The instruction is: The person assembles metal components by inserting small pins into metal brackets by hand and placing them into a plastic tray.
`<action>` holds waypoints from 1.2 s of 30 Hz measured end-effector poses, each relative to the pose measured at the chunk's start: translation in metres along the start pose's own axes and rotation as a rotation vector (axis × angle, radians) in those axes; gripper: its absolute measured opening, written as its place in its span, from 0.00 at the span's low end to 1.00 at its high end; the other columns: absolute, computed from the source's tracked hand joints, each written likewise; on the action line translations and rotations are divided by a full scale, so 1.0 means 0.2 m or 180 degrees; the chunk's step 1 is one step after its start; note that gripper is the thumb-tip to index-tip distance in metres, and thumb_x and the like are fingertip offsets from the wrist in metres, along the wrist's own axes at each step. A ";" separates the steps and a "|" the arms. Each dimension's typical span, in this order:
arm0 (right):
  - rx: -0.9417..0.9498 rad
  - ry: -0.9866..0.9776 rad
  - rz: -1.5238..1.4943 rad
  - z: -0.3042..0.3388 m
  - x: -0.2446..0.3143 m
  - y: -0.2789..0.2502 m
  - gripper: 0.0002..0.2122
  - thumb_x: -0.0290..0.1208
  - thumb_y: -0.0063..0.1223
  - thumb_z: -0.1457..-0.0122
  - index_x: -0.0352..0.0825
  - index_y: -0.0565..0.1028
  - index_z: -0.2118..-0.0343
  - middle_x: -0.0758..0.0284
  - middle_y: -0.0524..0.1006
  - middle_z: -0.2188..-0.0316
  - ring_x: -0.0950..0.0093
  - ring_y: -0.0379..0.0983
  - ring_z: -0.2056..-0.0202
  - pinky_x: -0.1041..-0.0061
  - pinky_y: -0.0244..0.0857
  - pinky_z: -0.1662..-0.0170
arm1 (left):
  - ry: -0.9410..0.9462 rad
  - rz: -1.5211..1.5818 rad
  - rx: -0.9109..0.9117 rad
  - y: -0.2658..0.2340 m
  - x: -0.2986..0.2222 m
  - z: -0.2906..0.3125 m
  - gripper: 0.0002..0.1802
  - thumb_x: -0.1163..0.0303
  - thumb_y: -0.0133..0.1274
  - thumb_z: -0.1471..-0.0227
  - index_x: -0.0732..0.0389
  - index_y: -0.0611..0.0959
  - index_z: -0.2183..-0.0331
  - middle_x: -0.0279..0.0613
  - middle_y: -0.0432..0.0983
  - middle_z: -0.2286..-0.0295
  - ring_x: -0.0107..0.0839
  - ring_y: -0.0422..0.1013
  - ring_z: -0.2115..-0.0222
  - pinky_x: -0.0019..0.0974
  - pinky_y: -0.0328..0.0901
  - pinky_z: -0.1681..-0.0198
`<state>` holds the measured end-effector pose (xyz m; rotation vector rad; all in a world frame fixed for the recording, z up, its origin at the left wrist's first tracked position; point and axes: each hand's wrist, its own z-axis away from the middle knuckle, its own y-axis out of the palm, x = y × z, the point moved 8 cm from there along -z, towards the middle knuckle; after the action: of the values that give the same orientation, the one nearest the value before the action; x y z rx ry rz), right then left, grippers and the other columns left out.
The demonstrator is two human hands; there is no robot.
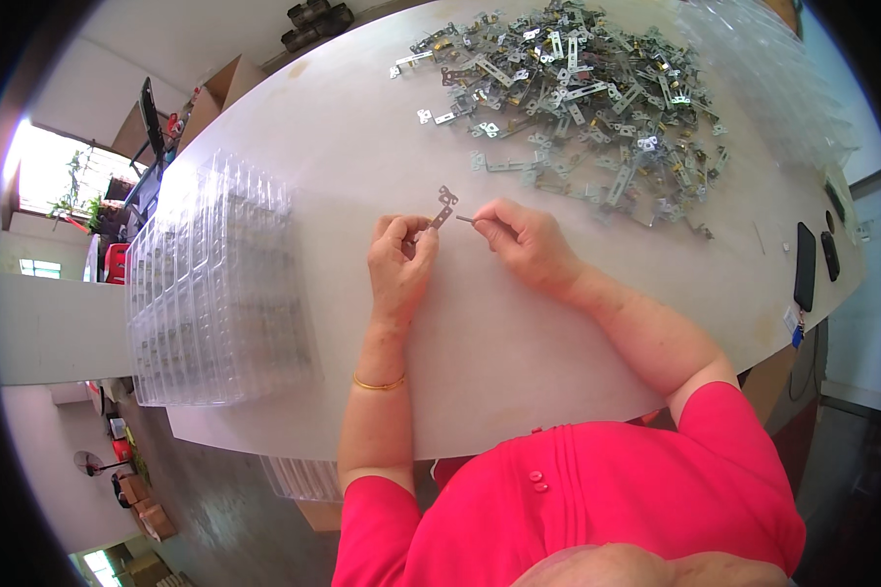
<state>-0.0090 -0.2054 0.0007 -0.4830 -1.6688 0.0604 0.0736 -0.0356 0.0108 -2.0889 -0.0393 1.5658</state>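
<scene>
Head view shows left fingers (425, 247) pinching a bracket (443, 212) and right fingers (500, 211) pinching a thin pin (466, 219), which could drop onto the worktop (352, 137) if that narrow grip slackens.

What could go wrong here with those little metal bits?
The thin pin could slip: the right hand pinches it by the fingertips. The bracket might twist, as its far end sticks out from the left hand. Parts in the jumbled pile may snag on one another.

No legible lettering or numbers.
</scene>
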 end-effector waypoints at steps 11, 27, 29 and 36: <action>-0.0173 -0.0061 -0.0190 -0.01 -0.01 -0.01 0.04 0.29 0.55 0.38 0.35 0.76 0.65 0.68 0.74 0.81 0.78 0.67 0.80 0.76 0.63 0.74 | 0.0522 -0.0944 -0.0123 -0.01 -0.03 0.00 0.07 0.71 0.59 0.48 0.66 0.85 0.69 0.36 0.71 0.76 0.25 0.66 0.75 0.30 0.62 0.71; -0.0244 -0.0119 -0.0024 -0.03 0.01 -0.01 0.05 0.31 0.55 0.38 0.35 0.76 0.65 0.69 0.74 0.81 0.79 0.70 0.79 0.77 0.63 0.74 | 0.0895 -0.1251 -0.0507 -0.03 -0.06 0.02 0.07 0.71 0.62 0.53 0.62 0.83 0.70 0.39 0.74 0.77 0.33 0.69 0.74 0.37 0.64 0.65; -0.0211 -0.0015 -0.0028 -0.02 0.01 -0.02 0.05 0.31 0.55 0.38 0.36 0.77 0.65 0.70 0.74 0.81 0.80 0.70 0.78 0.78 0.63 0.73 | 0.0932 -0.1224 -0.0516 -0.03 -0.06 0.02 0.06 0.72 0.62 0.53 0.62 0.83 0.70 0.40 0.74 0.77 0.35 0.69 0.74 0.38 0.64 0.63; -0.0354 0.0136 -0.0433 -0.01 -0.06 -0.04 0.04 0.29 0.54 0.36 0.35 0.76 0.64 0.74 0.73 0.81 0.86 0.68 0.77 0.82 0.62 0.73 | 0.0852 -0.1068 -0.0684 -0.03 -0.04 0.03 0.06 0.72 0.62 0.53 0.61 0.83 0.70 0.38 0.73 0.77 0.35 0.68 0.73 0.39 0.64 0.63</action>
<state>-0.0086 -0.2173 -0.0078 -0.4500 -1.6647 -0.1425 0.0675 -0.0301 0.0191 -2.2957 -0.4559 1.1170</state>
